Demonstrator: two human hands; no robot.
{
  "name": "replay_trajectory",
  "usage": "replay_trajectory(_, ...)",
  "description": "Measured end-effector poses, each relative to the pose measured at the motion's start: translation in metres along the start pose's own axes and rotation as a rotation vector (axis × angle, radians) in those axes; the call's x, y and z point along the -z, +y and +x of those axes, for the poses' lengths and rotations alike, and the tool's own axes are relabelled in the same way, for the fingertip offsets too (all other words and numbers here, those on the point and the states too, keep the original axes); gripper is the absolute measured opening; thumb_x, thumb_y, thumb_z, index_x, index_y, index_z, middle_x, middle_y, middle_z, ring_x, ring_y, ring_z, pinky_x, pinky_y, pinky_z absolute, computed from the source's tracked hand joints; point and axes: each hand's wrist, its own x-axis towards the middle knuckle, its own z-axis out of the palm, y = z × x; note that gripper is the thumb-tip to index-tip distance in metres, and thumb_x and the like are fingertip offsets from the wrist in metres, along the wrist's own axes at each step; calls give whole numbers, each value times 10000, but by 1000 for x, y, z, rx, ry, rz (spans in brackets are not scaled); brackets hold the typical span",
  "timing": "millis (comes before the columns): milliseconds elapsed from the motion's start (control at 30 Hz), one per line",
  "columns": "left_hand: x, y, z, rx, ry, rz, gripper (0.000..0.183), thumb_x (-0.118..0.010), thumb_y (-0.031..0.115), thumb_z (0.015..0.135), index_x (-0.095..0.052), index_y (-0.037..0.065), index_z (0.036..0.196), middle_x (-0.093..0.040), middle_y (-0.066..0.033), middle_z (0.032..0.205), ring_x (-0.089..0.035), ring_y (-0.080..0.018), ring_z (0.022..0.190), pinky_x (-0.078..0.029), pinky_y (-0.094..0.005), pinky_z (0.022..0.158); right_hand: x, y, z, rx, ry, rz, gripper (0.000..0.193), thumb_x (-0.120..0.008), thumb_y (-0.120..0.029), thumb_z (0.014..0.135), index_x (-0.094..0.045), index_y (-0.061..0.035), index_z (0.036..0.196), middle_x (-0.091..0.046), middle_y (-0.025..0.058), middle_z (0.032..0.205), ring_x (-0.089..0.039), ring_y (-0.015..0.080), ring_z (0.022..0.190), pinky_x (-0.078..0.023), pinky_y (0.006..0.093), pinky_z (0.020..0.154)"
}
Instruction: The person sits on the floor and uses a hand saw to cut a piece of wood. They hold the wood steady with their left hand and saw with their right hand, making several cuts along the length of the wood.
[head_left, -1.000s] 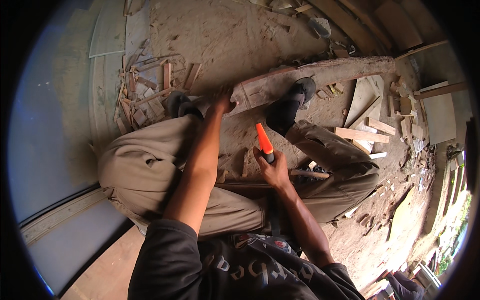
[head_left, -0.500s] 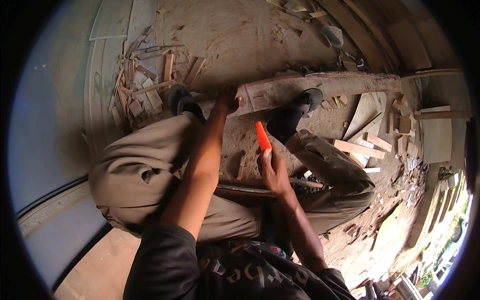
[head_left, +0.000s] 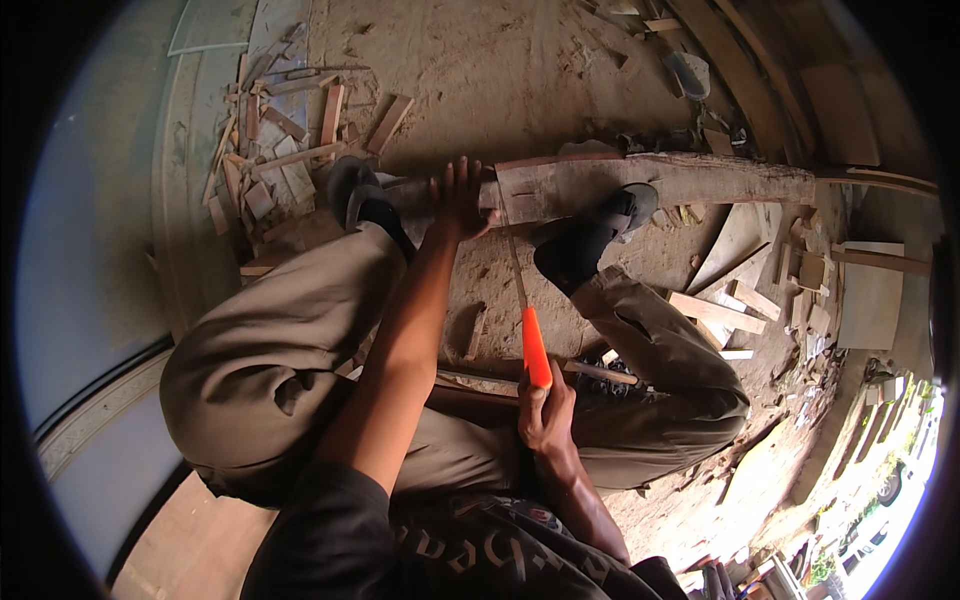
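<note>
Nearest the camera, your dark shirt (head_left: 470,562) runs off the lower edge, and its folds hide part of the print. Your right hand (head_left: 547,415) has its fingers wrapped round the orange handle of a saw (head_left: 535,345), covering the handle's rear end. Beside that hand, a stick (head_left: 603,373) lies by your right thigh, its near end hard to trace. The saw's blade points away from you, seen almost edge-on as a thin line, so its teeth cannot be made out; it reaches over the plank (head_left: 570,190), though whether it sits in a cut you cannot tell from here. The plank lies crosswise beyond your knees. Your left hand (head_left: 460,208) rests on it, just left of the blade, fingers spread and straight, palm hidden. Your right shoe (head_left: 632,205) covers some of the plank's near edge; contact is unclear. Your left shoe (head_left: 350,188) is beside the plank's dim left end. Farther out, scraps (head_left: 285,130) lie heaped on the dirt floor (head_left: 440,90), the small pieces blurring together, and the dark rim cuts off a pale panel (head_left: 90,250) at left.
</note>
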Motion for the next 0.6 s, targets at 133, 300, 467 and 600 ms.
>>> replay_trajectory(133,-16,-18,-7,-57,100,-44,1388,-748,688,561,65,63,1496,93,-207,1557,94,-426,1426,42,-648,1087,-8,29,39,-2,-108,-54,432,-476,-395,948,-524,32,996,-518,147,583,-576,289,520,-445,406,536)
replay_trajectory(300,-5,-8,-12,-72,47,-30,1386,-862,455,521,41,71,1500,62,-210,1558,62,-436,1427,10,-654,1093,-46,33,106,-128,-98,-12,351,-535,-323,937,-542,23,998,-564,173,583,-607,361,544,-463,397,521)
replay_trajectory(467,-28,-14,-5,-79,277,148,1228,-810,313,601,-12,86,1506,-5,-204,1556,-20,-428,1430,-74,-672,1082,-41,24,86,-176,-147,-172,271,-620,-245,878,-580,16,939,-620,211,681,-655,382,658,-502,401,569)
replay_trajectory(600,-43,-14,-10,-79,405,206,1171,-777,313,633,-28,85,1505,-38,-196,1551,-68,-413,1426,-112,-684,1066,-9,-1,20,-116,-129,-134,189,-658,-151,799,-611,6,894,-646,192,765,-664,386,720,-527,403,643)
